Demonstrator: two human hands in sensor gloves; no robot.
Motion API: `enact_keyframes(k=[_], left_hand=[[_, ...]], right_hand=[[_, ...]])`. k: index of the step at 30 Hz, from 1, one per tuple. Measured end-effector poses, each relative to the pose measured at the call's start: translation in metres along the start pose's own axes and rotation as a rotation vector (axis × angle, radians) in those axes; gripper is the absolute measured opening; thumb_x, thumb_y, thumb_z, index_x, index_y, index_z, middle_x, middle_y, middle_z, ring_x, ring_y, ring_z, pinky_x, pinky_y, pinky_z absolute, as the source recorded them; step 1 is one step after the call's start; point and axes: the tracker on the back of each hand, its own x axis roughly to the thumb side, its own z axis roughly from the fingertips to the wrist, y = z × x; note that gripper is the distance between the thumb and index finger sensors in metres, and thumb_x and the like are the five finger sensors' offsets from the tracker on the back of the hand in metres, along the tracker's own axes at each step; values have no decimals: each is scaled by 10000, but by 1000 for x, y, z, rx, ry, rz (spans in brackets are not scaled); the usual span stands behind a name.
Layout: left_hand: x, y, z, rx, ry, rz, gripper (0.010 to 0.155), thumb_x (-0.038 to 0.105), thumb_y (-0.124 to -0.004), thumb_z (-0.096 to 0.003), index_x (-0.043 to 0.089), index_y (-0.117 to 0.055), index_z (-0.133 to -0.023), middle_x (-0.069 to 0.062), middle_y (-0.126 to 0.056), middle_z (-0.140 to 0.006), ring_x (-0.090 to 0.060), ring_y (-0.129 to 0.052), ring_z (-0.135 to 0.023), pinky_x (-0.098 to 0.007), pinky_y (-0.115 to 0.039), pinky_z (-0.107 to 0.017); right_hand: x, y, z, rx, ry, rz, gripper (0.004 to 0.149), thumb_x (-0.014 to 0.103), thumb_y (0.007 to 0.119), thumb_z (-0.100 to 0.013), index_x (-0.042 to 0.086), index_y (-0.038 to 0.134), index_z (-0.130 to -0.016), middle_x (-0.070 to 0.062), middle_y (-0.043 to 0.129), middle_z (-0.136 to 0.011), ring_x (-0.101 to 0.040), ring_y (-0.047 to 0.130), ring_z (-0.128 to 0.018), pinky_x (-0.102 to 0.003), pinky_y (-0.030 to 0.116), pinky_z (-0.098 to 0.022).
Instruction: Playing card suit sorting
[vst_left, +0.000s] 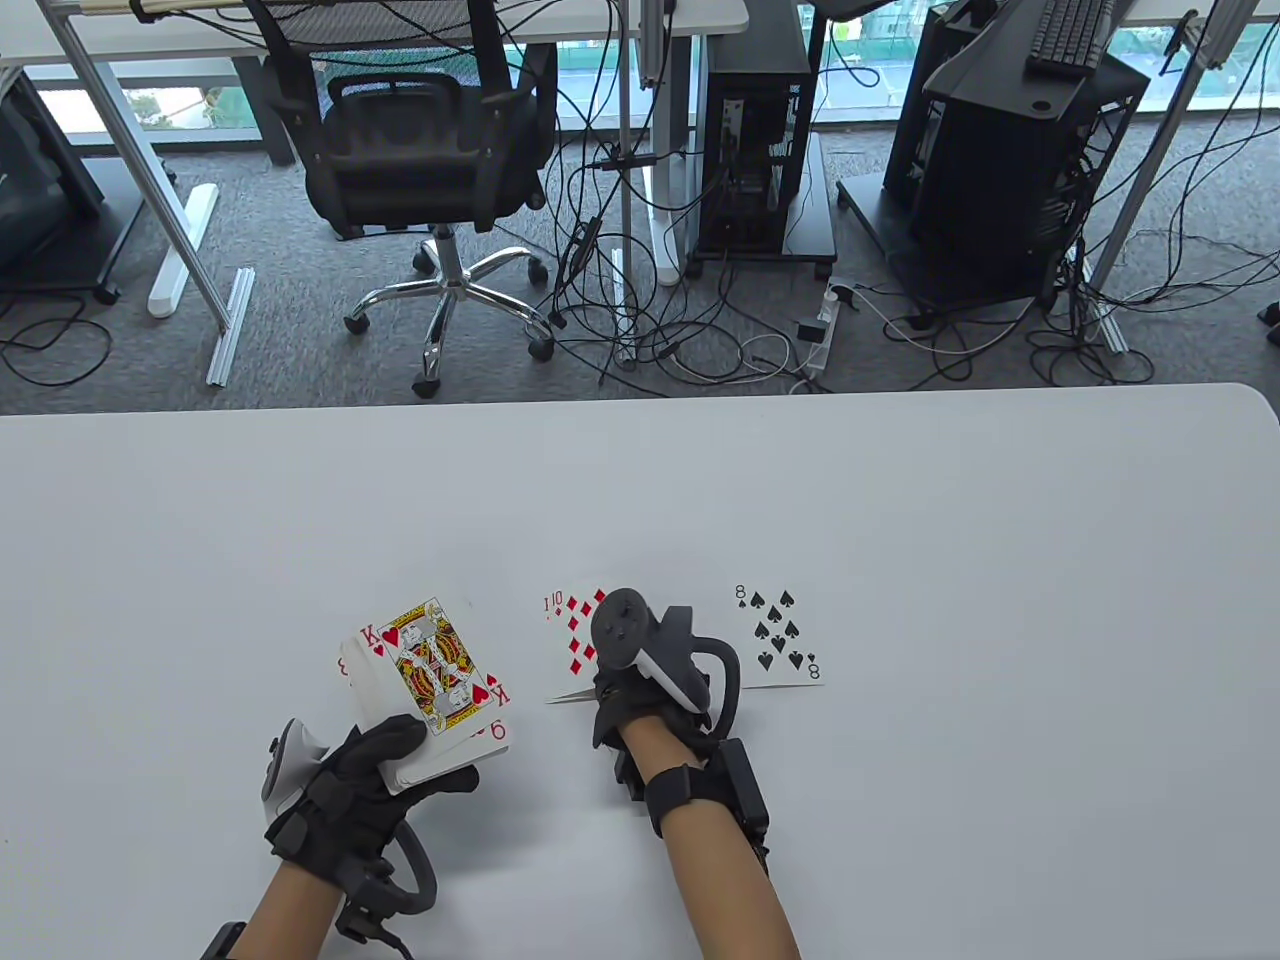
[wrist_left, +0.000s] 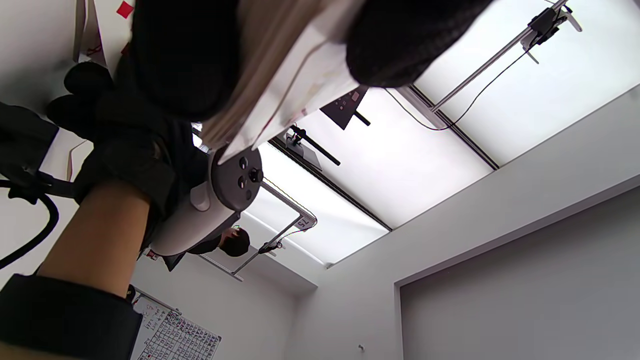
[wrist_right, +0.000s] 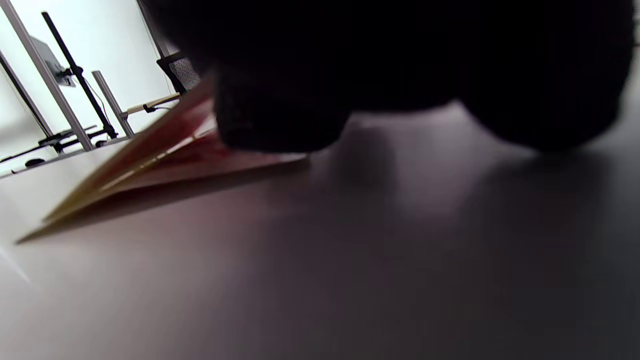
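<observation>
Nearest, at the bottom of the table view: two bare forearms in black gloves, well apart from each other.

Left hand (vst_left: 365, 775), with a white tracker (vst_left: 285, 765) on its back, curled around a deck of cards (vst_left: 440, 700), thumb on top, fingers underneath. Deck held face up, slightly fanned, above the white table (vst_left: 900, 560). King of hearts (vst_left: 437, 662) on top; below it the corner of a red 9, and at the left edge the corner of another red card. In the left wrist view, the edge of the deck (wrist_left: 280, 85) seen from below between dark gloved fingers (wrist_left: 405, 40), ceiling panels behind.

Right hand (vst_left: 640, 715) a little further, palm down on the table, a grey and white tracker (vst_left: 650, 650) covering most of it. Fingers hidden in the table view. In the right wrist view, dark fingertips (wrist_right: 280, 120) pressed onto a red-printed card (wrist_right: 165, 155), one card edge lifted above another that lies flat; pinch or only flat press, cannot tell.

Under that hand, the 10 of diamonds (vst_left: 572, 630), face up on the table, partly covered. Just beside it to the right, not touching, the 8 of spades (vst_left: 778, 635), also face up and flat.

Beyond the far table edge: grey carpet, a black office chair (vst_left: 430, 150) on a chrome base, many loose cables (vst_left: 700, 340), a white power strip (vst_left: 820, 335), two black computer towers (vst_left: 755, 130), desk legs, windows.
</observation>
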Motion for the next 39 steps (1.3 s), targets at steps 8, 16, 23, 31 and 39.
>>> enact_keyframes(k=[8,16,23,31,39], left_hand=[[-1,1,0,-2,7,-2,688,379,-764,-595,246,-329,-1111,-113,-546,-1133,-398,-757,-958,-414,-874,-520],[-2,1,0,-4,18,-11,688,377,-765,-593,246,-331,-1111,-112,-546,-1134,-400,-756,-958,-416,-872,-520],[-3,1,0,-13,37,-27,685,372,-769,-592,245,-340,-1110,-116,-549,-1132,-405,-754,-957,-423,-868,-519],[-5,-3,-1,-54,19,-55,690,381,-773,-589,255,-341,-1111,-107,-544,-1138,-403,-746,-965,-425,-862,-529],[-7,-4,-2,-71,15,-33,684,379,-770,-592,246,-346,-1111,-112,-554,-1133,-401,-758,-958,-422,-869,-518]], right_hand=[[22,5,4,11,-45,296,608,362,681,-534,-180,676,-808,-60,940,-329,-105,896,-60,-386,871,-160],[28,-37,28,-135,-225,-131,584,333,635,-555,-191,669,-812,-141,944,-432,-176,934,-138,-450,860,-224],[46,-60,66,-130,-477,-767,665,396,592,-575,-218,638,-826,-232,910,-540,-270,947,-250,-535,825,-296],[61,-54,80,-117,-539,-520,806,505,713,-484,-199,563,-847,-153,884,-547,-190,929,-254,-485,840,-317],[17,-58,75,-186,-388,-686,541,295,679,-529,-183,658,-782,-104,922,-435,-144,928,-143,-449,862,-264]])
